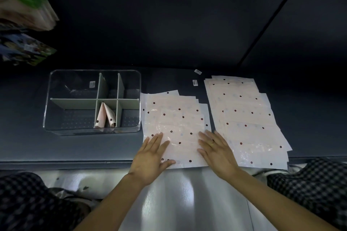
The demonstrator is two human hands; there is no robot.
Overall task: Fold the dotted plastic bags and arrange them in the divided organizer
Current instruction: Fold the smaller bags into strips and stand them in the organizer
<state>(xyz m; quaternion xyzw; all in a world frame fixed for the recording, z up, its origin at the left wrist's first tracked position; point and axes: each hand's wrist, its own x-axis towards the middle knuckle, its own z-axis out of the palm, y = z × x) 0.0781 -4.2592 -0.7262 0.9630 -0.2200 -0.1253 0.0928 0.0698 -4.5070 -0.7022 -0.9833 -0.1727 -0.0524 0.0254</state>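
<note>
A stack of pale pink dotted plastic bags (176, 118) lies flat in front of me on the dark table. My left hand (152, 157) rests flat on the stack's near left corner, fingers straight. My right hand (216, 152) presses flat on the near right edge of the same stack. A second, larger pile of dotted bags (242, 114) lies to the right. The clear divided organizer (56, 84) stands to the left, with grey-green dividers. Two folded bags (105, 116) stand in its near middle compartment.
Two small white labels (196, 77) lie on the table behind the stacks. Colourful packages (24, 24) hang at the upper left. A shiny grey surface (180, 193) runs below the table's near edge. Checked fabric (309, 184) shows at both lower corners.
</note>
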